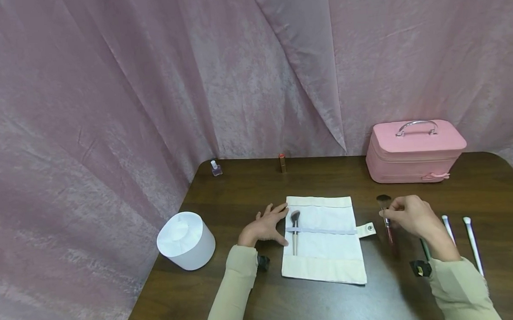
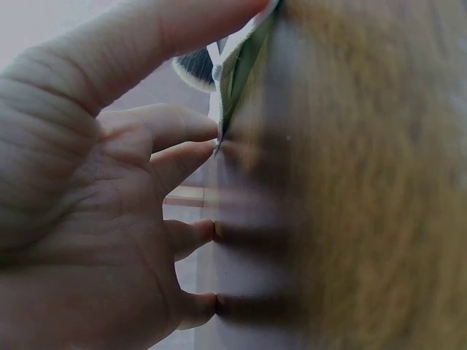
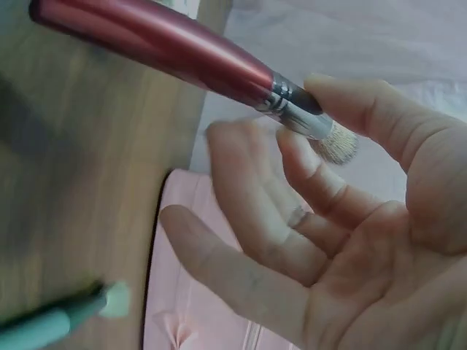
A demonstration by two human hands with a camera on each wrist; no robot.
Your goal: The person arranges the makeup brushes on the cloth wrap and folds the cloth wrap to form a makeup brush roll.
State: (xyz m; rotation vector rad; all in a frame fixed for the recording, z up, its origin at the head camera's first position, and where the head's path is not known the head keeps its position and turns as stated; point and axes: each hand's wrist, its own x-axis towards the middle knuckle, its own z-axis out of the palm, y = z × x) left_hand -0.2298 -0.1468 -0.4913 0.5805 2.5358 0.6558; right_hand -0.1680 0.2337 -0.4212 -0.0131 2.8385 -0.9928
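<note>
A red-handled makeup brush (image 1: 388, 230) hangs bristles-up in my right hand (image 1: 415, 215), right of the white cloth brush roll (image 1: 330, 266). In the right wrist view, thumb and index finger pinch the brush (image 3: 160, 51) at its silver ferrule; the other fingers are spread. My left hand (image 1: 263, 226) lies at the roll's left edge, fingers spread, thumb and index finger touching the cloth. The left wrist view shows the fingertips (image 2: 208, 230) down on the table. Another makeup brush (image 1: 295, 237) sits under the roll's elastic band, near its left side.
Two white-handled brushes (image 1: 473, 241) and a green-handled one (image 1: 425, 249) lie beside and under my right forearm. A pink case (image 1: 416, 165) stands at the back right. Lipstick (image 1: 282, 163) and nail polish (image 1: 216, 169) stand at the back edge. A white round container (image 1: 196, 251) is at left.
</note>
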